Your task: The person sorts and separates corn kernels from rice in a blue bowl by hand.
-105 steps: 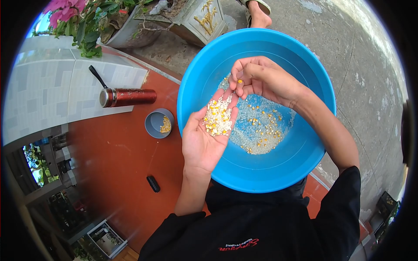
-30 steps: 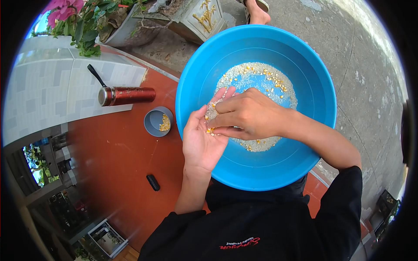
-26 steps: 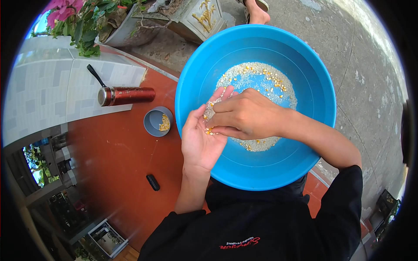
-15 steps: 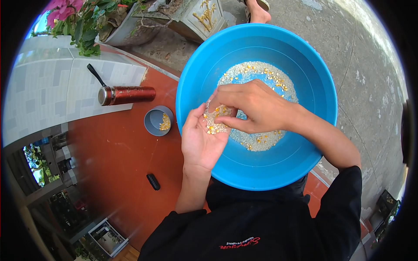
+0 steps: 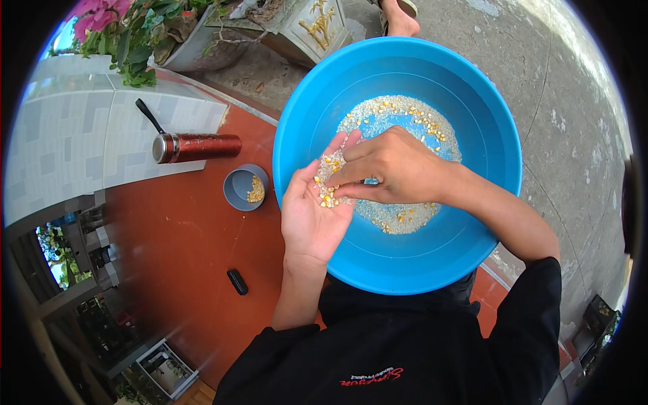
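Note:
A big blue basin [image 5: 398,270] holds a ring of pale grain [image 5: 439,128] mixed with yellow corn kernels. Over its left side my left hand [image 5: 314,216] lies palm up, cupping a heap of the grain and kernels [image 5: 329,177]. My right hand [image 5: 391,165] reaches across from the right, its fingertips closed together at the heap; whatever they pinch is too small to make out. Left of the basin stands a small grey bowl [image 5: 236,192] with yellow kernels [image 5: 256,190] against its right side.
A red flask [image 5: 202,146] lies on the red floor [image 5: 182,229] by a tiled ledge [image 5: 74,128]. A small black object [image 5: 237,282] lies below the bowl. Potted plants [image 5: 135,47] stand at the upper left. Another person's foot [image 5: 401,23] shows beyond the basin.
My right hand's fingers have shifted and drawn together over the heap, uncovering more of the grain and the fingers of my left hand. My left hand has stayed in place.

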{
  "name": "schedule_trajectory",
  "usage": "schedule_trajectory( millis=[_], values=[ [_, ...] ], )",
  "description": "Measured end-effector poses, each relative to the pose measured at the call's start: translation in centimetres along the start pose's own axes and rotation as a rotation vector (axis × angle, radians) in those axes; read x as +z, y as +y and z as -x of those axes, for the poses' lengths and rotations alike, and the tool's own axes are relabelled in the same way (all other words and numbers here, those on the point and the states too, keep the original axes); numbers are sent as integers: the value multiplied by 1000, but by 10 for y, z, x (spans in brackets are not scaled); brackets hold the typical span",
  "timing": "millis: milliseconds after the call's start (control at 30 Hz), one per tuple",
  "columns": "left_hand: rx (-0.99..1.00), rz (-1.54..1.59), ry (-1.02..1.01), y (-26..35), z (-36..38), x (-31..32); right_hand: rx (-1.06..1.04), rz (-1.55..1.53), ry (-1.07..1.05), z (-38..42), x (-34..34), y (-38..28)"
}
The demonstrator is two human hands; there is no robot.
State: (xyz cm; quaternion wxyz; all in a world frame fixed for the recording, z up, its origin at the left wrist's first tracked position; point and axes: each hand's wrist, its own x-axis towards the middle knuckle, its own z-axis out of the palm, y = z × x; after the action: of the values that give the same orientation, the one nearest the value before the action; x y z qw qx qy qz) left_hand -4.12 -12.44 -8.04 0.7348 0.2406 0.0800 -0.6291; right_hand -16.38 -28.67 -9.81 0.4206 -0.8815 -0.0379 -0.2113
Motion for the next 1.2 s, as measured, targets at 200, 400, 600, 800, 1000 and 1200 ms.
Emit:
schedule_trajectory(
  millis=[200,400,600,800,1000,1200],
  values=[
    [26,-35,35,-2,-1,5,23,-191,74,-3,2,-2],
    [15,49,16,-1,-1,1,119,-311,36,-8,-8,-4],
    [8,44,60,-1,-1,3,143,-311,35,-6,-3,0],
    [8,61,17,0,1,-9,244,-378,3,-9,-10,-4],
    [50,0,112,-3,1,7,417,-707,81,-10,-5,0],
    [57,67,73,-3,0,6,483,-982,151,-10,-6,7]
  ],
)
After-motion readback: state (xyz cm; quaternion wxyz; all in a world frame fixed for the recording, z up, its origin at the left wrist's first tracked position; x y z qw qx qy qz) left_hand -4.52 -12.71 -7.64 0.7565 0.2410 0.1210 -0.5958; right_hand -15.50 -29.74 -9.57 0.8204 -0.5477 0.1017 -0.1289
